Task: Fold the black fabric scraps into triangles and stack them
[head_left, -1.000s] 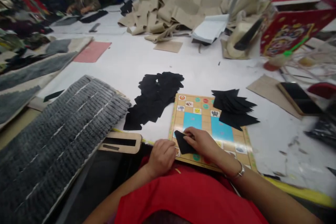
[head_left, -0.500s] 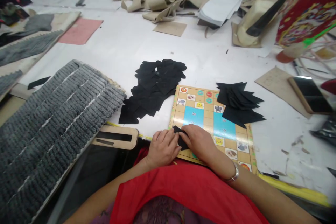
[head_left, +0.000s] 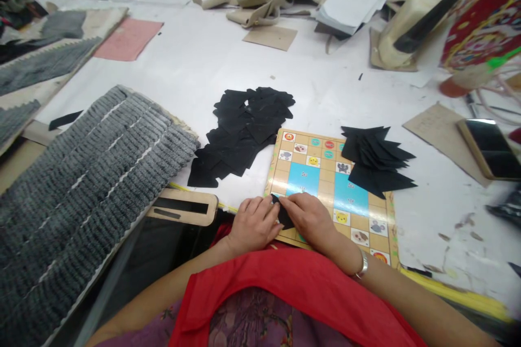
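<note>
Counting one flat black piece (head_left: pixel 286 219) on one glossy printed board (head_left: pixel 326 174). Right hand (head_left: pixel 312 219): fingers closed narrowly on the piece. Left hand (head_left: pixel 254 222): fingers bent at its edge, grip unclear. One ragged black heap (head_left: pixel 246 133) on white bench (head_left: pixel 185 62); one fanned, sharp-cornered black stack (head_left: pixel 376 153) overlapping the board. One ribbed grey panel (head_left: pixel 95 190).

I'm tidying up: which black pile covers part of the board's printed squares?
The smaller pile, overlapping the board at its far right; the larger pile lies to its left.
</note>
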Available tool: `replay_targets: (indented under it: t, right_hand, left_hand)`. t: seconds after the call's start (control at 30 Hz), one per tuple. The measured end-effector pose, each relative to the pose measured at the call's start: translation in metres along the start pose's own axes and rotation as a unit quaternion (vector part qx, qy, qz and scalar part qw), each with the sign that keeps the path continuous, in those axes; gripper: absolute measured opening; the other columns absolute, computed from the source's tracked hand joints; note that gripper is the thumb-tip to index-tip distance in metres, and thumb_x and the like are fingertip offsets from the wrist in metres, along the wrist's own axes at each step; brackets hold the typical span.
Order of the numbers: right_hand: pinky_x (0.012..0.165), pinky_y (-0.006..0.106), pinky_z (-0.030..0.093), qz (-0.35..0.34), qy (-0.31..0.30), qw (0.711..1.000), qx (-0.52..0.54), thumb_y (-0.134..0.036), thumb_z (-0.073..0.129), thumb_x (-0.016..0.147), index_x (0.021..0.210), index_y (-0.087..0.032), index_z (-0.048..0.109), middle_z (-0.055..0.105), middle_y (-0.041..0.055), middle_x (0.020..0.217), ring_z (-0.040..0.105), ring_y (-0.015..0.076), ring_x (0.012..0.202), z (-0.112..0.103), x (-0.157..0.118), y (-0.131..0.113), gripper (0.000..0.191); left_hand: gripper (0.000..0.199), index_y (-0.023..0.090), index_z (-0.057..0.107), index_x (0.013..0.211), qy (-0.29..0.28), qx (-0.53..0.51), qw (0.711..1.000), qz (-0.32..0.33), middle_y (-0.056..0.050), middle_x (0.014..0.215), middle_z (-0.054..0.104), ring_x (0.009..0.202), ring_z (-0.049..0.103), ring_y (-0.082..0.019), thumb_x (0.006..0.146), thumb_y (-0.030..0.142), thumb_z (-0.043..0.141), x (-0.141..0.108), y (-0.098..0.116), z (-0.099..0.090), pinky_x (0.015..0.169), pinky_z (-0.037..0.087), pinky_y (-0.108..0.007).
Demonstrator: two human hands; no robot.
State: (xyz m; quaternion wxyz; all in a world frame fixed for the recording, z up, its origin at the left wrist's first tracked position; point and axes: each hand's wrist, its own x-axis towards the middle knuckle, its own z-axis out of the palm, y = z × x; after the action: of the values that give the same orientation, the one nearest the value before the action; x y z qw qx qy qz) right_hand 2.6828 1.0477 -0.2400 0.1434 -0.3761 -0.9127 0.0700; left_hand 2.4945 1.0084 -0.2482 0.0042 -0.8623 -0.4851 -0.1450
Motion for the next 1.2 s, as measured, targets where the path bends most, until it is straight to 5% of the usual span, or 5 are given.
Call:
replay_targets:
  t: [0.27, 0.47, 0.6, 0.8, 1.2]
  right_hand:
    - [0.064, 0.033, 0.036, -0.047, -0.056, 0.994, -0.082, -0.017, 0.043, 0.088, 0.113, -0.008, 0.055, 0.058, 0.0125, 0.089, 0.046, 0.0211, 0.078, -0.009, 0.005, -0.006, 0.029]
    - [0.062, 0.033, 0.033, -0.061, -0.071, 0.991, -0.097, -0.018, 0.041, 0.089, 0.116, -0.009, 0.053, 0.057, 0.0113, 0.089, 0.044, 0.0209, 0.078, -0.008, 0.006, -0.004, 0.030]
    - [0.063, 0.033, 0.034, -0.056, -0.067, 0.991, -0.102, -0.017, 0.039, 0.090, 0.115, -0.009, 0.054, 0.057, 0.0107, 0.089, 0.044, 0.0205, 0.078, -0.005, 0.008, -0.006, 0.030]
    - [0.065, 0.032, 0.036, -0.047, -0.010, 0.996, -0.073, -0.015, 0.043, 0.089, 0.109, -0.011, 0.057, 0.058, 0.0099, 0.087, 0.045, 0.0192, 0.077, -0.001, 0.007, -0.004, 0.026]
    - [0.066, 0.033, 0.040, -0.065, -0.002, 0.996, -0.060, -0.013, 0.039, 0.089, 0.113, -0.009, 0.056, 0.059, 0.0119, 0.094, 0.045, 0.0194, 0.079, -0.013, -0.023, 0.011, 0.029]
  left_hand:
    - [0.053, 0.012, 0.048, 0.125, 0.004, -0.036, 0.999, -0.016, -0.011, 0.116, 0.057, 0.102, 0.049, -0.024, 0.087, 0.049, 0.043, 0.003, -0.004, 0.001, 0.085, 0.038, -0.037]
    - [0.049, 0.025, 0.051, 0.123, -0.054, -0.020, 0.995, -0.080, -0.009, 0.116, 0.054, 0.101, 0.048, -0.026, 0.085, 0.055, 0.042, 0.006, -0.013, -0.007, 0.082, 0.038, -0.039]
    - [0.041, 0.020, 0.057, 0.114, 0.004, -0.024, 0.993, -0.117, -0.012, 0.123, 0.050, 0.106, 0.047, -0.026, 0.085, 0.048, 0.048, 0.002, -0.022, -0.009, 0.086, 0.039, -0.039]
    - [0.024, 0.014, 0.059, 0.103, 0.058, -0.074, 0.996, 0.004, -0.009, 0.113, 0.059, 0.108, 0.049, -0.022, 0.087, 0.027, 0.047, 0.002, -0.012, 0.005, 0.093, 0.039, -0.036]
    - [0.043, 0.013, 0.047, 0.124, 0.020, -0.034, 0.999, 0.003, -0.009, 0.111, 0.060, 0.104, 0.050, -0.023, 0.088, 0.035, 0.046, 0.007, -0.007, 0.000, 0.090, 0.040, -0.039]
